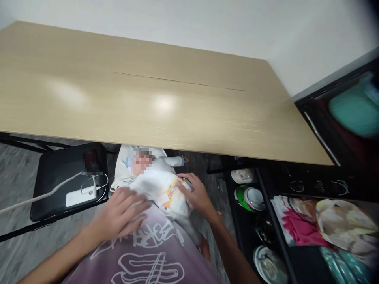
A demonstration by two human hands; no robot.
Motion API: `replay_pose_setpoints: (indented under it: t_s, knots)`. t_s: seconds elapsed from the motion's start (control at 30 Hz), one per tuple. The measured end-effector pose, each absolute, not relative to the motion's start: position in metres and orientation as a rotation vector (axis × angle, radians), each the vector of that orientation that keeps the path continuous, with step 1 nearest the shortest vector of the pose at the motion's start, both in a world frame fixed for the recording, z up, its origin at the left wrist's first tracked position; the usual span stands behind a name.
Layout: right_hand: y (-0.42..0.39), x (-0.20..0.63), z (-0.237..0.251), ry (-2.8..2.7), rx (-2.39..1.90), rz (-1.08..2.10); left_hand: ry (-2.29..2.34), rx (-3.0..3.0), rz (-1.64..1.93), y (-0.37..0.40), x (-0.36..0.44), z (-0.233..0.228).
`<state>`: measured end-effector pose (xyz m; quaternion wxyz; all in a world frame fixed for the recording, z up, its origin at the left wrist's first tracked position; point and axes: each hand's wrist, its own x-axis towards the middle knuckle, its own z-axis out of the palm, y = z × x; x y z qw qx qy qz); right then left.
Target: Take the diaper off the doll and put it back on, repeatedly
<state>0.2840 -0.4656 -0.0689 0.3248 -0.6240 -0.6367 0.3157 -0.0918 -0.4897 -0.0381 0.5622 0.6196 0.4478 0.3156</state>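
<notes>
A person in pale clothing and a light blue cap (128, 161) lies across my lap on a white cushion (118, 167). Over their middle is a white diaper (173, 193) with an orange and yellow cartoon print. My right hand (197, 193) rests on the diaper's right side, thumb and fingers spread against it. Close to the diaper's left side, my left hand (126, 213) is above my purple shirt (148, 252), its fingers stretched out and blurred by motion. Nothing shows in it. Whether its fingertips touch the diaper I cannot tell.
A wooden table (148, 98) spans the front, its near edge just beyond the cushion. On the left, a black stool (53, 177) carries a white power bank (81, 196) with cables. At right, a black shelf (245, 232) holds cans, bowls, pink cloth (304, 227) and bags.
</notes>
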Motion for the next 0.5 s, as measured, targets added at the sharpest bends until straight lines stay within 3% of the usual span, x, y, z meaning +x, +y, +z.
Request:
replay_pose_setpoints:
  t_s: [0.17, 0.4, 0.5]
  knots:
    - [-0.45, 0.288, -0.056, -1.673, -1.593, 0.842, 0.684, 2.394, 0.523, -0.415, 0.002, -0.029]
    - [-0.42, 0.308, -0.074, -1.596, -1.741, 0.651, 0.567, 2.432, 0.516, -0.41, -0.001, -0.033]
    - [-0.424, 0.304, -0.061, -1.736, -1.587, 0.653, 0.563, 2.354, 0.553, -0.412, 0.0, -0.029]
